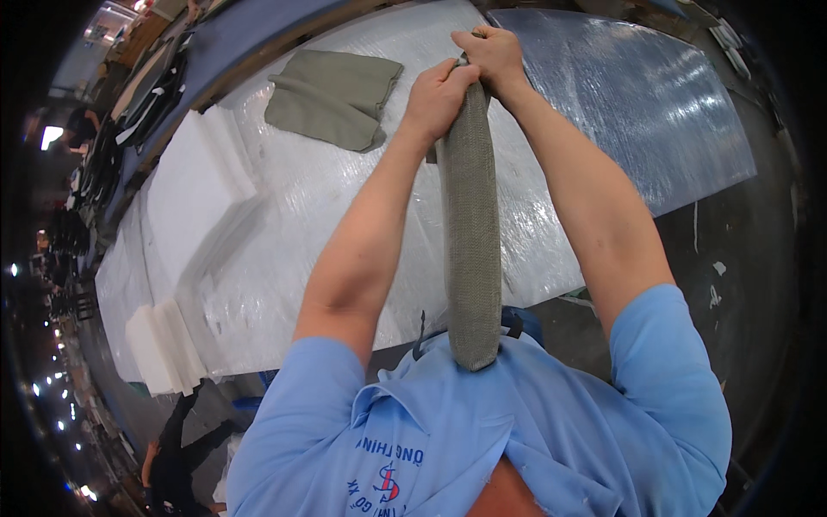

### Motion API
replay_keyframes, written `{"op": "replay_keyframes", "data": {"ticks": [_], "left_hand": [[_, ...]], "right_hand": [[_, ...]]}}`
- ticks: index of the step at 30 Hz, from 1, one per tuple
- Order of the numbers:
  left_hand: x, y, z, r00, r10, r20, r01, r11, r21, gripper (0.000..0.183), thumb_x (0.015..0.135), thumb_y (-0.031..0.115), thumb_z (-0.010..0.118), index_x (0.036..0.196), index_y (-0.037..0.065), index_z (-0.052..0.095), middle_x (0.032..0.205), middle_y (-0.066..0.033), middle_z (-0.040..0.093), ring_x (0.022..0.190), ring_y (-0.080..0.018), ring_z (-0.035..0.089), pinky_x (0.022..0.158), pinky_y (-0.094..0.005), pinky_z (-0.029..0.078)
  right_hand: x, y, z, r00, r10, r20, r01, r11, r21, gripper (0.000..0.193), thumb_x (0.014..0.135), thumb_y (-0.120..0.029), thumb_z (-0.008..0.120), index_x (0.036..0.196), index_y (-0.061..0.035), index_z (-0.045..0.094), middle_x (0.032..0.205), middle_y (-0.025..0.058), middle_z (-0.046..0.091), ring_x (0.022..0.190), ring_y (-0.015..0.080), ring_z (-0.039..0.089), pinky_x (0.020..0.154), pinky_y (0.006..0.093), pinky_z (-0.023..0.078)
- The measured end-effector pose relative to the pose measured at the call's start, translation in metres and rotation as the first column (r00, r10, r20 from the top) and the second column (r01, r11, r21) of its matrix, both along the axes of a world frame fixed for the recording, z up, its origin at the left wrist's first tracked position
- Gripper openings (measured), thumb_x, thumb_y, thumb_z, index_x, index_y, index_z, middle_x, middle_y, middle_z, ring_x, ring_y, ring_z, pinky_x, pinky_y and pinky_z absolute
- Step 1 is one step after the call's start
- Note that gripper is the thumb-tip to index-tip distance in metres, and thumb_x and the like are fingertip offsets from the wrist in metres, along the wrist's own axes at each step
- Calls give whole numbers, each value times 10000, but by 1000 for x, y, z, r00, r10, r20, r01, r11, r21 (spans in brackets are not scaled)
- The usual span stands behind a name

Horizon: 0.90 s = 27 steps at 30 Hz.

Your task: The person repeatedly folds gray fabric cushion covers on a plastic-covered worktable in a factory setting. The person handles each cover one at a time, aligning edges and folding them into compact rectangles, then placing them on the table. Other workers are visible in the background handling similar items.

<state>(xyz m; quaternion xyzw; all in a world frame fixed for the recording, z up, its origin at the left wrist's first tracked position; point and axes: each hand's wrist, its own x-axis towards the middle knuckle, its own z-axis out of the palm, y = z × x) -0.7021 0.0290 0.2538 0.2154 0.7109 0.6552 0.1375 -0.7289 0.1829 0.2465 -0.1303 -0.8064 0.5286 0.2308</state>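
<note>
**Long olive-green woven-fabric cushion (472, 233) gripped by its far end above a film-wrapped white table (310, 233)**

The cushion points away from the wearer, its near end against a light-blue short-sleeved shirt (560, 431), its far end above the table. The left hand (438, 97) is closed around that far end; the right hand (494, 62), touching it just beyond, is clenched at the tip, though exactly which bit its fingers pinch is hidden.

Glossy, wrinkled clear film covers the tabletop. Left of the hands lies a flat olive-green cloth piece (332, 95), one edge folded. Farther left sits a stack of white soft-looking slabs (189, 189), with a smaller white stack (164, 349) at the near left corner. To the right, a blue-grey film-covered sheet (637, 112) spreads out.

Beyond the table runs a long blue surface (258, 47). White scraps (719, 268) dot the dark grey floor (698, 319) at right. At lower left is a person in dark clothes (177, 461); small bright lights recede along the dim left side.
</note>
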Motion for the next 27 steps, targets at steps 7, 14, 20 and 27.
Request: {"op": "replay_keyframes", "data": {"ticks": [7, 14, 20, 27], "left_hand": [[3, -26, -27, 994, 0, -106, -7, 998, -65, 707, 1036, 430, 562, 1572, 27, 338, 1505, -186, 486, 1413, -271, 433, 1177, -372, 312], [184, -98, -62, 965, -233, 119, 230, 972, 46, 693, 1071, 278, 469, 1628, 2, 161, 1703, -190, 155, 1579, -305, 144, 1275, -416, 117], [279, -178, -101, 868, -313, 386, 430, 862, -268, 841, 962, 246, 677, 1630, 44, 207, 1668, -213, 249, 1534, -351, 280, 1250, -410, 237], [284, -157, -133, 984, -176, 4, 164, 907, -387, 1077, 758, 301, 876, 1595, 34, 253, 1585, -228, 372, 1441, -388, 411, 1182, -422, 365]], "right_hand": [[77, 20, -14, 988, -76, -132, 56, 987, -149, 402, 933, -438, 722, 953, -38, 686, 788, 30, 637, 725, 127, 582, 675, 311, 479], [290, 3, -69, 1000, 21, -10, -23, 914, -404, 594, 994, -235, 637, 1521, -46, 441, 1431, 100, 516, 1293, 196, 504, 1074, 341, 415], [333, -42, 29, 817, 440, -372, -285, 869, 404, 578, 980, -570, 558, 1138, -42, 735, 1312, 172, 629, 1292, 363, 550, 1205, 531, 244], [273, -50, 49, 668, 649, -364, -401, 726, 558, 486, 987, -513, 498, 830, -101, 701, 875, 42, 697, 960, 264, 665, 1157, 511, 284]]}}
